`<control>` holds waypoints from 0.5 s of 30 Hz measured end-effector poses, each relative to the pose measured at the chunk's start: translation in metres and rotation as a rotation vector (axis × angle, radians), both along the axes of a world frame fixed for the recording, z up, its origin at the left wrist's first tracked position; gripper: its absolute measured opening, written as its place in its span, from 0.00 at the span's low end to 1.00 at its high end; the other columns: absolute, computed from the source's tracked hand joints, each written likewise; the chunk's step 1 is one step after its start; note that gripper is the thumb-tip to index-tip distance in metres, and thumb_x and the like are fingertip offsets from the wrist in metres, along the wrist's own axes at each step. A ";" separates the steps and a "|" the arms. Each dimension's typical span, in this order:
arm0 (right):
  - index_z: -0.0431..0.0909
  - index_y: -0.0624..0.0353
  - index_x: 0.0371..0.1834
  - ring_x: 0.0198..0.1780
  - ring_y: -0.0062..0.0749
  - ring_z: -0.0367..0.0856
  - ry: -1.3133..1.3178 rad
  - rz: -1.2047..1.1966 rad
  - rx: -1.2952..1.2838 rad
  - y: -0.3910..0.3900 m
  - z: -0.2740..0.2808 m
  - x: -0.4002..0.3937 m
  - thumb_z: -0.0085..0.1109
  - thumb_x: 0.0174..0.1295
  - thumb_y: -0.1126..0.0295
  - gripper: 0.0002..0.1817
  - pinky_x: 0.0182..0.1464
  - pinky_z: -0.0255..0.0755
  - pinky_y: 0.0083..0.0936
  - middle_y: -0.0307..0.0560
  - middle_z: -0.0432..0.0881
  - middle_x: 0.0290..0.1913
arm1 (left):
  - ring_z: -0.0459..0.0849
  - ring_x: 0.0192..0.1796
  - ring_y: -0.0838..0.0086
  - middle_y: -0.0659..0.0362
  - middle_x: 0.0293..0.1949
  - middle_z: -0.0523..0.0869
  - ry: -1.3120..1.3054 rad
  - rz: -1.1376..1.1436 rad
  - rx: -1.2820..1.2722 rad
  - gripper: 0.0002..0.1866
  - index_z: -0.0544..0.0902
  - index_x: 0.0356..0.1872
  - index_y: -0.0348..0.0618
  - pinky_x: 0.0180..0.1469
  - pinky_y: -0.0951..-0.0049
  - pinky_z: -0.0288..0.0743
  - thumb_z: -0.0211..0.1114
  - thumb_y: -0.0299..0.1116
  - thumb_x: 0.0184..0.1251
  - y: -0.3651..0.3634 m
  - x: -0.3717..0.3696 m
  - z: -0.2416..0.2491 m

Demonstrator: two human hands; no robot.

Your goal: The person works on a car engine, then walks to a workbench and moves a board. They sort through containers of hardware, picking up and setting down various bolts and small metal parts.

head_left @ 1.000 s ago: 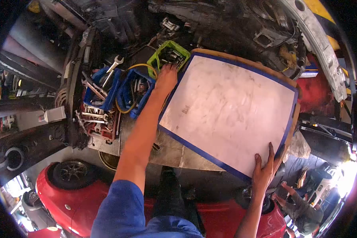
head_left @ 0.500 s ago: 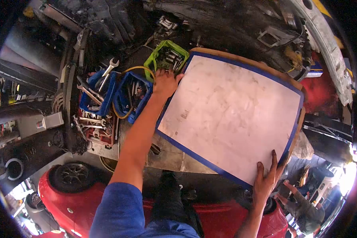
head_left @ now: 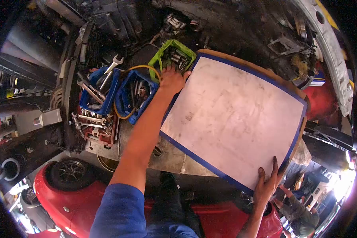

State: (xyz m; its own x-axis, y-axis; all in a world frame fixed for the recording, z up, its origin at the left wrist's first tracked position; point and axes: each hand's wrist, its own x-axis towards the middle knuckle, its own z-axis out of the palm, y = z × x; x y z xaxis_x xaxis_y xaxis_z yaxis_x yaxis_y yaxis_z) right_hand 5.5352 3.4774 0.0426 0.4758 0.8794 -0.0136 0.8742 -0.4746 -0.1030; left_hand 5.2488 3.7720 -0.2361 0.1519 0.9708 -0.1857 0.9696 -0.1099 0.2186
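A large white board with a blue border and grey smudges lies tilted across the bench in front of me. My right hand grips its near right corner, thumb and one finger on the top face; the other fingers are partly hidden at the edge. My left hand is at the near rim of a green plastic basket, fingers stretched over it and the thumb apart, close to the board's left edge. Metal sockets lie in the basket. The fingertips are partly hard to make out.
Left of the green basket stand two blue bins with wrenches and other tools, a yellow hose looping over one. A red socket tray holds more wrenches. Behind me are a red car and another person.
The view has shifted slightly. My left hand has moved a little right along the basket's rim. My right hand stays on the board's corner.
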 end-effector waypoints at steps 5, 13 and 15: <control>0.68 0.50 0.72 0.78 0.57 0.51 -0.046 0.049 -0.021 -0.004 -0.005 0.006 0.61 0.64 0.67 0.31 0.76 0.49 0.46 0.63 0.53 0.77 | 0.65 0.70 0.49 0.41 0.67 0.73 -0.077 -0.021 0.219 0.44 0.81 0.55 0.28 0.69 0.51 0.58 0.33 0.65 0.75 0.019 0.000 -0.017; 0.68 0.49 0.72 0.78 0.58 0.49 -0.036 0.019 -0.028 -0.004 -0.006 0.007 0.61 0.64 0.66 0.30 0.75 0.50 0.46 0.62 0.52 0.77 | 0.68 0.67 0.49 0.40 0.49 0.85 0.004 -0.002 0.105 0.43 0.88 0.40 0.30 0.68 0.50 0.60 0.36 0.64 0.75 -0.001 -0.003 -0.015; 0.68 0.48 0.72 0.79 0.57 0.49 -0.028 0.013 -0.021 -0.005 -0.006 0.008 0.61 0.64 0.67 0.30 0.75 0.50 0.46 0.62 0.52 0.78 | 0.69 0.66 0.48 0.39 0.49 0.85 0.043 0.018 0.062 0.43 0.88 0.40 0.30 0.69 0.50 0.59 0.37 0.64 0.75 -0.005 -0.001 -0.009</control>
